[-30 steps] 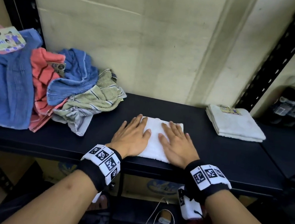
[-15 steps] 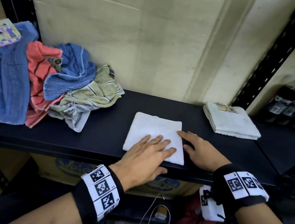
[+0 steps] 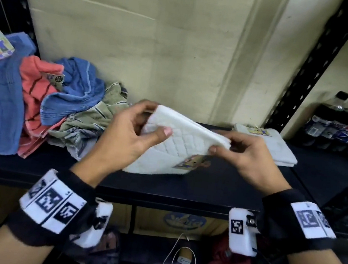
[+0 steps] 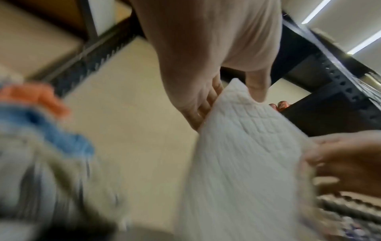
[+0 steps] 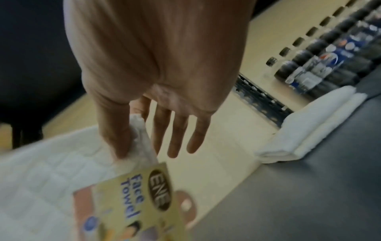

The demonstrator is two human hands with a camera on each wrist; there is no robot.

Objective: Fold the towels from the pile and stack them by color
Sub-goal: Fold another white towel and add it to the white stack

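Holding a folded white quilted face towel [image 3: 186,143] up off the black metal shelf [image 3: 216,187], tilted, lower edge near the shelf top. Left hand [image 3: 128,136] gripping its left end, thumb in front, fingers behind. Right hand [image 3: 247,155] pinching the right corner between thumb and forefinger, other fingers straight. Yellow paper label [image 5: 140,200] hanging at that corner. Stack of folded white towels [image 3: 276,147] to the right; crumpled pile of blue, orange and striped towels [image 3: 46,107] to the left.

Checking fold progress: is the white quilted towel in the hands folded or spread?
Folded: the white quilted towel shows stacked layers at the corner the right hand pinches; left hand grips the other.
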